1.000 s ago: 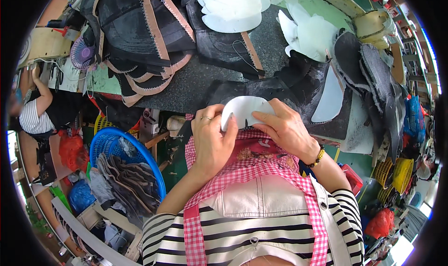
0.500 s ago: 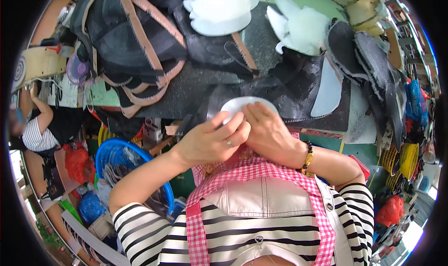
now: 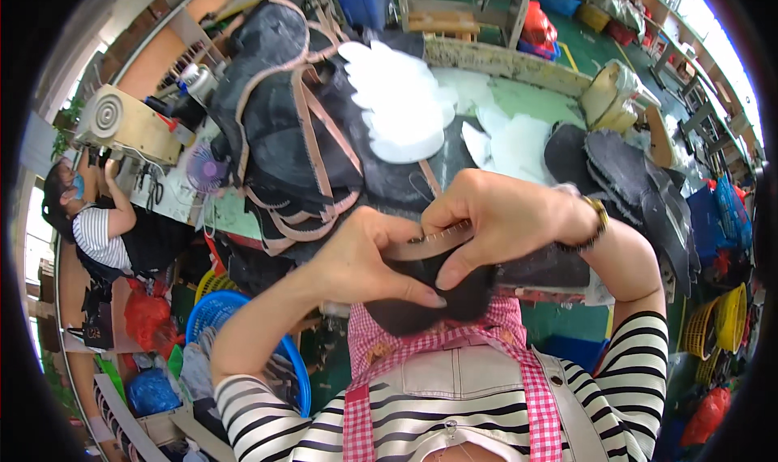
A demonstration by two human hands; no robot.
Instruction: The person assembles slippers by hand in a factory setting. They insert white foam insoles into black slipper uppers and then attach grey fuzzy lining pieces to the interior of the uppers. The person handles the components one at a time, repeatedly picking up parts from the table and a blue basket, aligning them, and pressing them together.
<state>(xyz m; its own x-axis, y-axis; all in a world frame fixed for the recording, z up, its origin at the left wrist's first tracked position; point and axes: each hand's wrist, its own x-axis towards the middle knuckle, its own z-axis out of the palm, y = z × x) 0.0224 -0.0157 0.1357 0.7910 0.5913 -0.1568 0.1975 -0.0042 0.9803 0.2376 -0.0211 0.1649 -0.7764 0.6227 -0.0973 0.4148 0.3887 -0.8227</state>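
Note:
Just above the front edge of the bench, my left hand (image 3: 356, 259) and my right hand (image 3: 502, 223) grip a black, flexible piece (image 3: 425, 318) that looks like a shoe upper. A tan strip with stitches (image 3: 415, 249) runs along its upper edge. Both thumbs press on its near face while the fingers curl behind the strip. The piece bends between my hands, and its lower part hangs in front of my checked apron (image 3: 365, 336). Beyond my hands lies a stack of white scalloped sheets (image 3: 397, 105). Left of it are heaped black pieces with tan edges (image 3: 275, 130).
More white pieces (image 3: 519, 150) and dark fuzzy-edged pieces (image 3: 624, 170) lie at the right of the bench. A purple fan (image 3: 207, 168) stands left, near a person (image 3: 105, 227) at a cream machine (image 3: 130, 121). A blue basket (image 3: 212, 310) is by my left arm.
The white rounded piece in my hands is out of sight. Both hands now hold the black tan-edged piece, gripped from above and behind. The view has tilted up, showing more of the room.

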